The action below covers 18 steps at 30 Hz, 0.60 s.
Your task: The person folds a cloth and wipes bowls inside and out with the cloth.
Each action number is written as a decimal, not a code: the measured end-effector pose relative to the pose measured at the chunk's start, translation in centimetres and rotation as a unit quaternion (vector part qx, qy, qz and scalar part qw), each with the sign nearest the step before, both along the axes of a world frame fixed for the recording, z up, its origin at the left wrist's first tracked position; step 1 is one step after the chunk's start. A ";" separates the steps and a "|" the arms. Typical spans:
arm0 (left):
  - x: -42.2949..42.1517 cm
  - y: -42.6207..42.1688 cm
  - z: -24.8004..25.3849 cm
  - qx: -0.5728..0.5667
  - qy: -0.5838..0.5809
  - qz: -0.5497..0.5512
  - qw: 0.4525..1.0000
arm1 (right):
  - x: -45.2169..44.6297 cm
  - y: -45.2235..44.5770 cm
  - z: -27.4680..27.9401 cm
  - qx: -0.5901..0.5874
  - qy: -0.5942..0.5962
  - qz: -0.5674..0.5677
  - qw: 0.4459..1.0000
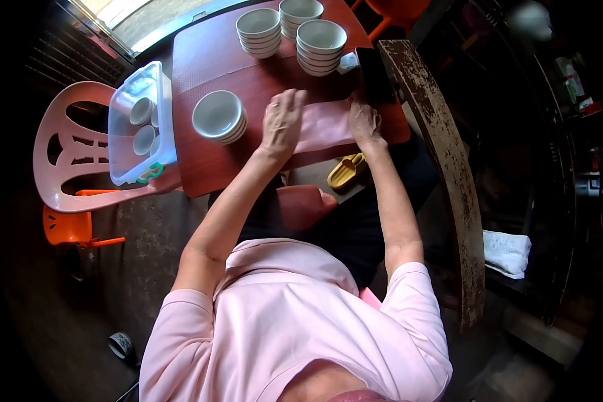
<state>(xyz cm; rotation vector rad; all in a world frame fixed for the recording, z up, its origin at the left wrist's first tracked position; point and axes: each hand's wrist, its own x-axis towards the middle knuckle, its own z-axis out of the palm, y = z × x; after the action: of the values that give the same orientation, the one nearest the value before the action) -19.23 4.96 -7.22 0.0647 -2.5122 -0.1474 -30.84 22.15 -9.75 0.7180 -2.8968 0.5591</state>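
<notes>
A pink cloth [325,126] lies flat along the near edge of the red-brown table [208,164], between my two hands. At the cloth's left end, my left hand [283,124] rests with its fingers stretched forward and slightly apart. My right hand [366,124] has its fingers bent around the opposite end, gripping it. Left of my left hand stands a short stack of white bowls [219,117]. Beyond the cloth are three taller bowl stacks: one at the left [259,32], one behind [300,15] and one nearest the cloth [321,45].
A clear plastic tub [120,137] with several white cups sits on a pink chair [50,144] at the left. A worn wooden bench [449,154] runs along my right. A yellow sandal [345,173] lies below the table edge. An orange stool [67,228] is lower left.
</notes>
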 end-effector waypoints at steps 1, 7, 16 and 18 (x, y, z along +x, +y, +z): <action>-0.8 0.2 -0.2 0.031 -0.013 -0.119 0.992 | -0.3 0.0 -0.5 0.017 0.006 0.002 1.000; -4.3 2.1 -0.2 0.088 -0.138 -0.347 0.924 | -1.2 1.1 -0.7 -0.054 -0.035 -0.005 0.998; -4.3 2.1 -0.7 0.037 -0.143 -0.354 0.924 | 1.4 7.4 4.5 -0.198 -0.249 -0.008 0.948; -4.3 2.1 -0.9 0.038 -0.146 -0.359 0.921 | 2.4 8.0 4.9 -0.232 -0.337 -0.017 0.912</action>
<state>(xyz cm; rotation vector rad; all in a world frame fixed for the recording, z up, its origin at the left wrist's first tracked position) -23.57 7.04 -8.12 -0.8700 -2.7025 -0.5664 -28.43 30.12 -4.88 0.4584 -3.1052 1.7104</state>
